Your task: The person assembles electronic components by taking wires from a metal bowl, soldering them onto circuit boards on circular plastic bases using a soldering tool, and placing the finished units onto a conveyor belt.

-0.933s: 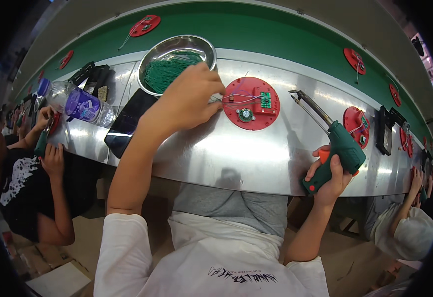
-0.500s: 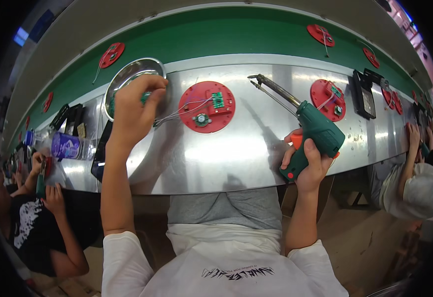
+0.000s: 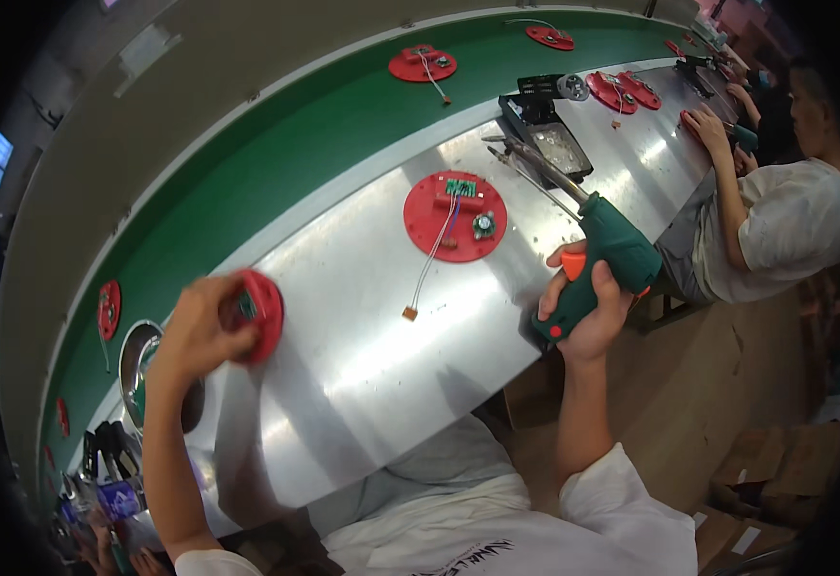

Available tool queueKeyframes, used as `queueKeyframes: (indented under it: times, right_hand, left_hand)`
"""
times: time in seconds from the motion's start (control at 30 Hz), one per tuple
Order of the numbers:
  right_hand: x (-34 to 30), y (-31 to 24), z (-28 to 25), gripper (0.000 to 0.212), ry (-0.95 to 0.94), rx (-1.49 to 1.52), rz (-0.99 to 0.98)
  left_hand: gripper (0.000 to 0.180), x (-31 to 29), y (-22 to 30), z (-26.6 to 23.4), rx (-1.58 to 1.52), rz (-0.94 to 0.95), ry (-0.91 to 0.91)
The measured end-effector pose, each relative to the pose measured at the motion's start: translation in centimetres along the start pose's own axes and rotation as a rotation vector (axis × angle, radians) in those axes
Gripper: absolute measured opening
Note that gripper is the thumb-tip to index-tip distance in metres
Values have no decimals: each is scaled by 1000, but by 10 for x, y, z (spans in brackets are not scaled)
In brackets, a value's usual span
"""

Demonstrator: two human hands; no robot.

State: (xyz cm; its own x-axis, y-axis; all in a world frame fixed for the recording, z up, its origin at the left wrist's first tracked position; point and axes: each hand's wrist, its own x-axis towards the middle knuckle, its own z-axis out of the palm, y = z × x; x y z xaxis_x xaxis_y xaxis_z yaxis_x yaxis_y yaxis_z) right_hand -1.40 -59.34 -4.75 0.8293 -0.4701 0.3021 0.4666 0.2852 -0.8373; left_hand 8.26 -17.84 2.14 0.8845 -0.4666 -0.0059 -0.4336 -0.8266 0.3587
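Observation:
My left hand (image 3: 199, 326) grips a round red plastic disc (image 3: 268, 322) by its side, tilted up over the metal bench. Part of a green circuit board shows between the fingers; the rest of the disc's face is hidden. In my right hand (image 3: 600, 322) is a green soldering gun (image 3: 626, 245) with an orange trigger, its long tip pointing up and left. Between the hands lies a second red disc (image 3: 425, 221), carrying a green circuit board, a small round part and thin wires. One white wire pair ends in a small brown connector (image 3: 410, 313).
Beyond the soldering tip stands a black tray (image 3: 581, 165). A metal bowl (image 3: 130, 374) is behind my left forearm. More red discs rest on the green back strip (image 3: 333, 106) and farther along the bench. A co-worker (image 3: 785, 211) sits at the right.
My left hand has left the metal bowl and taken hold of a red disc. The view has turned to the right. The soldering gun stays in my right hand.

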Motion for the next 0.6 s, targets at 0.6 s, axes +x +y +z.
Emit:
queueKeyframes:
  times: [0.6]
  right_hand:
    - [22, 5, 13, 32, 428, 27, 203]
  left_hand:
    - [46, 444, 133, 78, 132, -155, 256]
